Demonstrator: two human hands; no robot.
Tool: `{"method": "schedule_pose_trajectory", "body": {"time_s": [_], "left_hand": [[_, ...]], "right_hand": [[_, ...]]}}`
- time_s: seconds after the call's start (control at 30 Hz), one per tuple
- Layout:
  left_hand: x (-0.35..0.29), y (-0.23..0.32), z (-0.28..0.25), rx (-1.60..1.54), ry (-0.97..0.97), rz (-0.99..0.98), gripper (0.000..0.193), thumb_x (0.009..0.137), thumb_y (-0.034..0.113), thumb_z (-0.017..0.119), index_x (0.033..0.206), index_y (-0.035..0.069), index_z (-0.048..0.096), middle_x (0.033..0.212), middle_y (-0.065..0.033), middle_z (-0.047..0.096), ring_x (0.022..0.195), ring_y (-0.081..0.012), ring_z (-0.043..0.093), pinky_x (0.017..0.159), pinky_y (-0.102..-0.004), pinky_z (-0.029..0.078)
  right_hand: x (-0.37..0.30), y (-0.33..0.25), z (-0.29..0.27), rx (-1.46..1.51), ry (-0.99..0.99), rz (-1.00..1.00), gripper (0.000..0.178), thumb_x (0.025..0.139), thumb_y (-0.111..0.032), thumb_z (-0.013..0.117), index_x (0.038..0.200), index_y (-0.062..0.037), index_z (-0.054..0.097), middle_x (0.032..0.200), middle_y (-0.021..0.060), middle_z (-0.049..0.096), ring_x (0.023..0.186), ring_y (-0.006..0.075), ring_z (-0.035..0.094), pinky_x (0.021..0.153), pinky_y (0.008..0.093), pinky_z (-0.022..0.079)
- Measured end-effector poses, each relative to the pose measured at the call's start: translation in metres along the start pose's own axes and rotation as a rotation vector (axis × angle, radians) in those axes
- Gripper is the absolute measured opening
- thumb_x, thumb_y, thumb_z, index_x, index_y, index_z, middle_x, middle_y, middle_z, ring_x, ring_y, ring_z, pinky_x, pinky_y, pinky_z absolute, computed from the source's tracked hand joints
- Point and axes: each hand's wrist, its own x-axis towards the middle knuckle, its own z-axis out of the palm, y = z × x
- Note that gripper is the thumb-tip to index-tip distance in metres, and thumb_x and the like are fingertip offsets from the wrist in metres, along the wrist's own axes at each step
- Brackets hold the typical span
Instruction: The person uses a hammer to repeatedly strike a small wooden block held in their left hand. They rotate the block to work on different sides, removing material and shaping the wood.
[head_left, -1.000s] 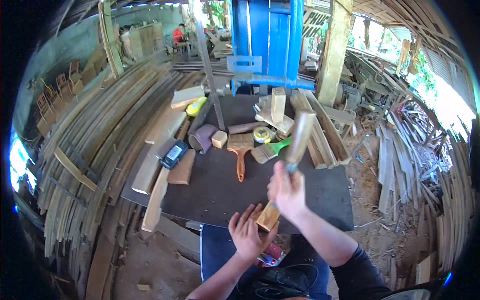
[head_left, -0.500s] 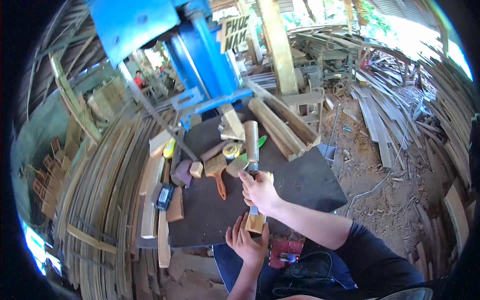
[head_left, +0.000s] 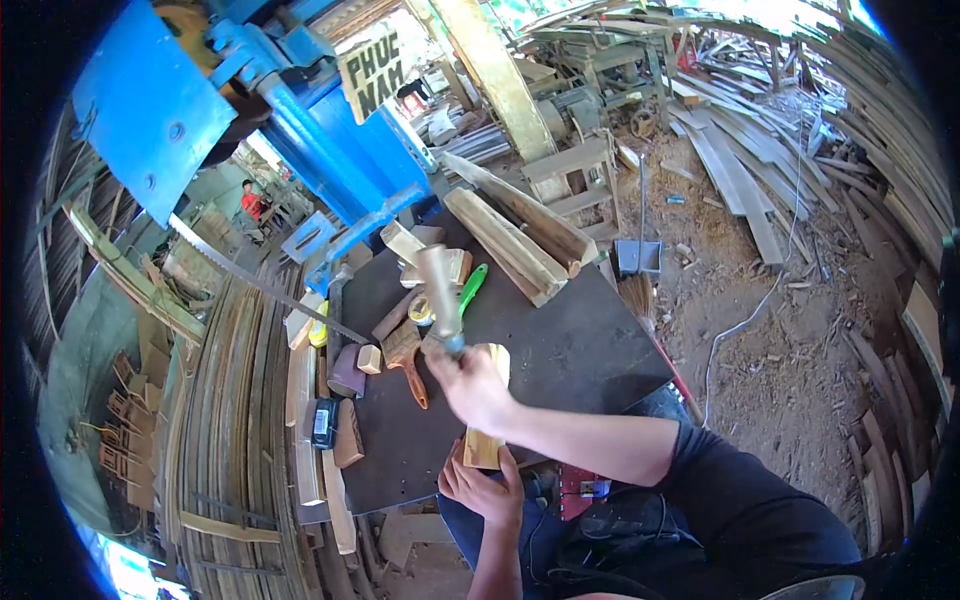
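Observation:
My right hand is closed round a chisel, its wooden handle sticking up past my fist and blurred by motion. The chisel's blade is hidden behind my hand. Below that fist lies a pale wooden block, running lengthwise away from me at the table's near edge. My left hand grips the near end of this block, with fingers on one side and thumb on the other. Left of my right hand, a flat paintbrush with an orange-brown handle rests on the dark table.
A green-handled brush, a yellow tape roll and a small wood cube lie farther back. Thick timber pieces occupy the far right. A bandsaw blade slants at the left below a blue machine. Planks are stacked left.
The chisel and my right hand have shifted left relative to the block, and the handle has tilted. My left hand stays on the block's near end. The whole view has turned somewhat.

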Motion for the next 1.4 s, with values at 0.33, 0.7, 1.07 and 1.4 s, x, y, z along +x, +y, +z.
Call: {"method": "schedule_pose_trajectory", "body": {"time_s": [0.33, 0.7, 1.07, 1.4], "left_hand": [[-0.003, -0.005, 0.003, 0.037, 0.017, 0.029, 0.058, 0.094, 0.046, 0.062, 0.121, -0.005, 0.055, 0.116, -0.0216, 0.064, 0.109, -0.0412, 0.060, 0.098, -0.0513, 0.037], [-0.006, -0.001, 0.001, -0.022, -0.050, -0.049, 0.058, 0.095, 0.044, 0.060, 0.127, -0.004, 0.053, 0.122, -0.0213, 0.061, 0.114, -0.0428, 0.053, 0.104, -0.0538, 0.032], [-0.002, -0.003, -0.005, -0.024, -0.052, -0.069, 0.059, 0.091, 0.043, 0.064, 0.125, -0.004, 0.055, 0.122, -0.0211, 0.061, 0.114, -0.0416, 0.054, 0.103, -0.0525, 0.032], [0.006, 0.004, -0.013, -0.056, -0.035, -0.108, 0.054, 0.082, 0.042, 0.075, 0.119, 0.004, 0.061, 0.114, -0.0077, 0.066, 0.112, -0.0287, 0.061, 0.101, -0.0455, 0.034]], "right_hand": [[0.031, -0.003, -0.019, -0.049, 0.129, -0.076, 0.036, 0.106, -0.026, 0.054, 0.080, -0.0019, 0.063, 0.061, -0.0005, 0.054, 0.059, 0.0057, 0.047, 0.050, 0.0331, 0.039], [0.025, -0.003, -0.025, -0.082, 0.144, 0.097, 0.039, 0.104, -0.028, 0.054, 0.082, 0.0025, 0.065, 0.055, 0.0108, 0.056, 0.053, 0.0179, 0.059, 0.051, 0.0399, 0.045], [0.028, 0.012, -0.012, 0.192, 0.079, 0.125, 0.044, 0.105, -0.036, 0.058, 0.071, -0.0157, 0.038, 0.050, -0.0089, 0.033, 0.037, 0.0056, 0.032, 0.035, 0.0277, 0.023], [0.002, -0.006, -0.003, 0.303, 0.061, 0.233, 0.047, 0.102, -0.038, 0.063, 0.071, -0.0184, 0.035, 0.049, -0.0084, 0.032, 0.036, 0.0048, 0.027, 0.036, 0.0275, 0.018]]}}
